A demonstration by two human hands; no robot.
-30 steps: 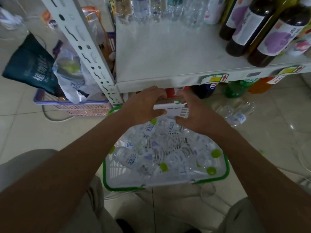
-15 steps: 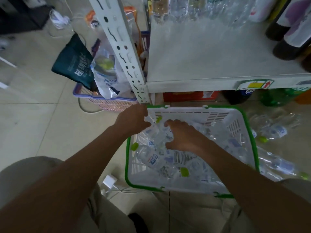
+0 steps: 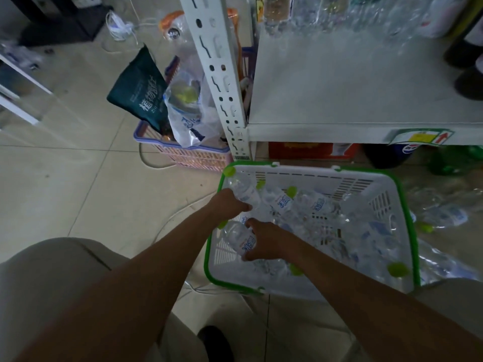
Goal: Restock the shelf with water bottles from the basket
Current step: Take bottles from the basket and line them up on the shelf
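Observation:
A white basket with a green rim (image 3: 308, 171) sits on the floor under the shelf, holding several clear water bottles with green caps. My left hand (image 3: 228, 205) is at the basket's near left corner, closed around a water bottle (image 3: 241, 188) whose cap points to the far left. My right hand (image 3: 266, 240) grips another water bottle (image 3: 240, 237) lying on its side just below. The white shelf board (image 3: 352, 87) above is mostly bare, with bottles standing along its back.
A pink basket (image 3: 188, 156) with a dark green bag (image 3: 141, 92) and a plastic bag stands left of the shelf upright (image 3: 217, 74). Loose bottles (image 3: 444, 215) lie on the floor right of the basket. Dark bottles stand at the shelf's right end. A cable crosses the tiles.
Both hands have left the basket's handle and gone down into the left side of the basket. Each now holds a bottle. The view has swung left.

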